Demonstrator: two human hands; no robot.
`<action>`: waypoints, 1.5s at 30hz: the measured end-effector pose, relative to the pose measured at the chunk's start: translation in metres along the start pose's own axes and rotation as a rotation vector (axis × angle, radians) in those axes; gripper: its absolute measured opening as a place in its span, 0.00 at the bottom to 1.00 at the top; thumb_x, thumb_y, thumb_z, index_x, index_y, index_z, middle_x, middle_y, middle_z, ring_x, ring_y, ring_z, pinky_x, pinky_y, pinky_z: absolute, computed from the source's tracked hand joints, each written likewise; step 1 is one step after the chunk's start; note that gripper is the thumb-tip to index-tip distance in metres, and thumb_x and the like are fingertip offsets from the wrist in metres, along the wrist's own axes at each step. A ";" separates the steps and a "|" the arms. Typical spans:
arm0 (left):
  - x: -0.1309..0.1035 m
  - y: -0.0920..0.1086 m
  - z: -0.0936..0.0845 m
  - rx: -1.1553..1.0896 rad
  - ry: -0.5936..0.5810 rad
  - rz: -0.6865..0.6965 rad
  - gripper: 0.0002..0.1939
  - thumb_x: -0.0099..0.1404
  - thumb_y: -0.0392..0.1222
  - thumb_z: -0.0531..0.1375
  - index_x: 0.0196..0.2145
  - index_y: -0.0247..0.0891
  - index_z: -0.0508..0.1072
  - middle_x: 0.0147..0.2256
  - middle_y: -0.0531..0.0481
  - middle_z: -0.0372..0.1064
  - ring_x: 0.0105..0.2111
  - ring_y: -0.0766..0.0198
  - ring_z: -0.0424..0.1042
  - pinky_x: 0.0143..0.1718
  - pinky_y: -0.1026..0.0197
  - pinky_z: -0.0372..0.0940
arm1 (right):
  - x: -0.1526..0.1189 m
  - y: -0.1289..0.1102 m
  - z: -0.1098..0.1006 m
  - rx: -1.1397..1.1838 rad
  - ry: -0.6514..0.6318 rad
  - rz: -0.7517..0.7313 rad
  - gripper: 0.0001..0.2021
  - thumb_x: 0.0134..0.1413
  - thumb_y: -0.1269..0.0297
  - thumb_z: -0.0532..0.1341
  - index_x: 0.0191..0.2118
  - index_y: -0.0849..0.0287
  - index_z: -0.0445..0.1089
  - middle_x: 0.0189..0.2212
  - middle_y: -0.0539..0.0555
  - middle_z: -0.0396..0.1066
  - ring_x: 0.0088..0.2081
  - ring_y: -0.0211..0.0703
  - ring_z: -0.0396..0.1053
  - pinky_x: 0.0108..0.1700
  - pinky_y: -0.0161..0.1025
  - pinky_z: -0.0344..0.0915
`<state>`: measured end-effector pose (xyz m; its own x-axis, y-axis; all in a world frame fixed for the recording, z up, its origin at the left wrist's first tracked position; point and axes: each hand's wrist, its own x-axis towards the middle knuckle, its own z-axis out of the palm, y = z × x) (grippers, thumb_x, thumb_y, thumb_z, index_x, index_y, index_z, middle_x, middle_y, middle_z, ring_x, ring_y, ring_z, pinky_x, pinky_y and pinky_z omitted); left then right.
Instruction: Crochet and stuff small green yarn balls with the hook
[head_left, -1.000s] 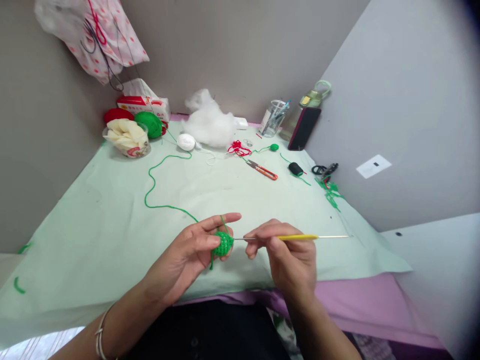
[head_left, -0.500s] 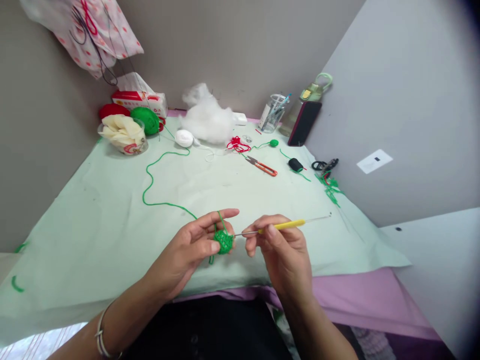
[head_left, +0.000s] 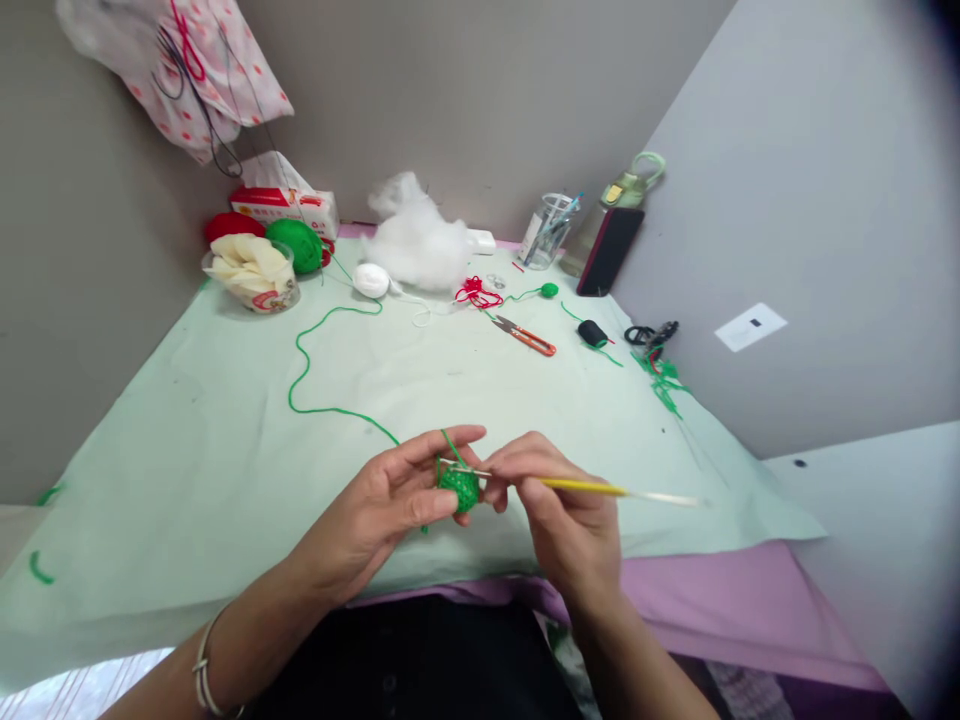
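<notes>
Hook (head_left: 585,487) crosswise, tip leftward, at crochet (head_left: 460,488)

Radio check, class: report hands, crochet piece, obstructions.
Left hand pinching green crochet piece. Right hand gripping yellow-handled crochet hook, shaft at piece's top edge. No obstruction visible.

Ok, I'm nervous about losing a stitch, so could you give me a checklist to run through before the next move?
1. Left hand has the green crochet piece: ok, held between thumb and fingers.
2. Right hand has the yellow-handled hook: ok, gripped near its front end.
3. Hook at the work: ok, its thin shaft lies along the piece's upper edge.
4. Loop caught on the hook's tip: cannot tell, too small to see.
5. Working yarn: ok, it runs in loose curves over the cloth with no knot in sight.
6. Orange-handled snips: ok, lying apart from both hands.
</notes>
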<state>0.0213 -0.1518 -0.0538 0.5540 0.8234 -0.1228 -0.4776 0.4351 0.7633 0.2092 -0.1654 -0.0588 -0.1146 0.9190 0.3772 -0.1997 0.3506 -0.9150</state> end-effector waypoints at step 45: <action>0.002 0.008 0.008 0.615 0.329 0.217 0.23 0.58 0.42 0.73 0.52 0.47 0.81 0.36 0.51 0.76 0.37 0.61 0.73 0.44 0.59 0.70 | 0.005 -0.016 -0.015 -0.851 -0.319 -0.446 0.14 0.67 0.75 0.57 0.52 0.55 0.73 0.45 0.59 0.79 0.41 0.42 0.77 0.41 0.38 0.77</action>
<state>0.0240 -0.1500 -0.0433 0.2104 0.9769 -0.0383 -0.0305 0.0457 0.9985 0.2261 -0.1636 -0.0439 -0.4785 0.6252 0.6165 0.4582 0.7768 -0.4321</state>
